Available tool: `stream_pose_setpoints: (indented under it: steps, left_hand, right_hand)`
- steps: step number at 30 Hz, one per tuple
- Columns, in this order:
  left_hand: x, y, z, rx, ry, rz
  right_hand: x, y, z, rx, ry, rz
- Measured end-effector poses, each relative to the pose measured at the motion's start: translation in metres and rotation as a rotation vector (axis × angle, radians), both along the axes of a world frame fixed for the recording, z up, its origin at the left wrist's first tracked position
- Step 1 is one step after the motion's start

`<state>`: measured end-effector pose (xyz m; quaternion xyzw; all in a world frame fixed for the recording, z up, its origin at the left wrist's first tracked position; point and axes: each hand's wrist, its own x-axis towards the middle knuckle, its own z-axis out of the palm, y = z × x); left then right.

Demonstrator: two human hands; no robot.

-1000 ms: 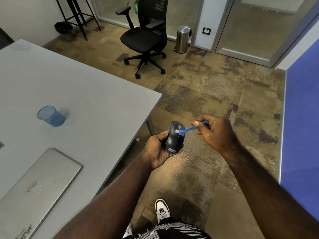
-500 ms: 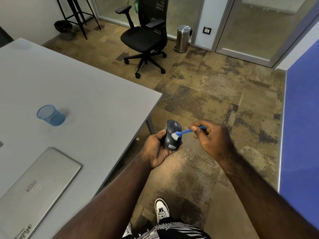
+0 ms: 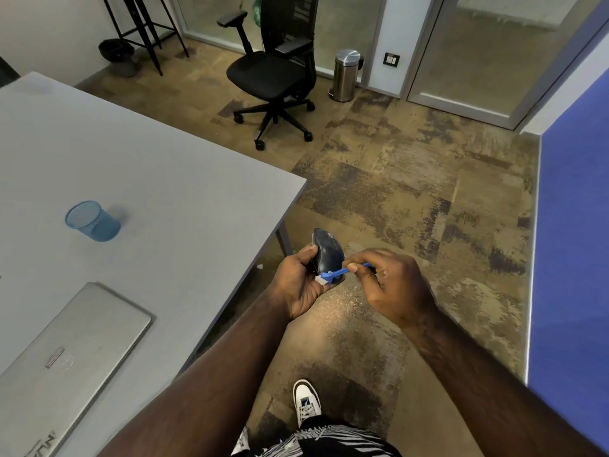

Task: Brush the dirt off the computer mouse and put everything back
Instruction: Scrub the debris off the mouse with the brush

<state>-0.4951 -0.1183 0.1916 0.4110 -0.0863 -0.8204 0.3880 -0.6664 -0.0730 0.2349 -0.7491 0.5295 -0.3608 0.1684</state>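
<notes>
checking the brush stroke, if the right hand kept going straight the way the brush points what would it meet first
The right hand aims the blue brush leftward. Its white bristles already sit at the near end of the mouse, so going on it would likely press into the left hand cupping the mouse, though depth is hard to judge.

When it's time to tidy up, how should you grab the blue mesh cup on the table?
Probably around its side wall, coming from above and to the right. The blue mesh cup stands alone on the table, apart from the laptop, with its open rim facing up, so fingers can wrap its narrow round body. Both hands are full now: left hand holds the mouse, right hand the brush.
</notes>
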Motion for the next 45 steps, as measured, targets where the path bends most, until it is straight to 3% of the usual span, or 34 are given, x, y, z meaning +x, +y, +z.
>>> stream_pose_setpoints:
  steps: [3,7,11,16,21,25,29,34,38,42,45]
  left_hand:
    - [0.0,0.0,-0.001,-0.01,0.005,0.007]
    - [0.001,0.002,0.0,0.013,0.029,0.017]
    - [0.001,0.002,0.001,0.011,0.049,0.017]
    - [0.005,0.004,0.001,0.023,0.105,0.041]
    - [0.008,0.006,0.0,0.027,0.131,-0.024]
    - [0.006,0.008,-0.004,0.026,0.124,-0.048]
    - [0.009,0.009,-0.006,0.022,0.106,-0.071]
    - [0.017,0.007,-0.009,0.012,0.052,-0.068]
    - [0.029,0.006,-0.014,0.027,0.025,-0.024]
    - [0.043,0.005,-0.017,-0.005,0.006,0.043]
    - [0.058,0.005,-0.017,0.006,0.003,0.096]
  right_hand:
    - [-0.005,-0.003,0.002,-0.036,-0.058,-0.119]
    - [-0.005,0.001,0.003,0.004,0.018,-0.001]
    - [-0.011,-0.007,0.005,-0.05,-0.057,-0.215]
    - [-0.014,-0.006,0.006,0.006,-0.01,-0.05]
    - [-0.019,-0.019,0.006,-0.062,-0.048,-0.248]
    - [-0.012,-0.023,0.01,-0.071,-0.035,-0.162]
    - [-0.013,-0.037,0.012,-0.034,-0.027,-0.24]
    - [0.002,-0.041,0.012,-0.029,-0.021,-0.052]
    - [0.006,-0.057,0.01,0.019,-0.03,-0.151]
    - [0.026,-0.059,0.008,-0.002,0.016,0.017]
    - [0.029,-0.078,-0.001,0.068,0.111,-0.105]
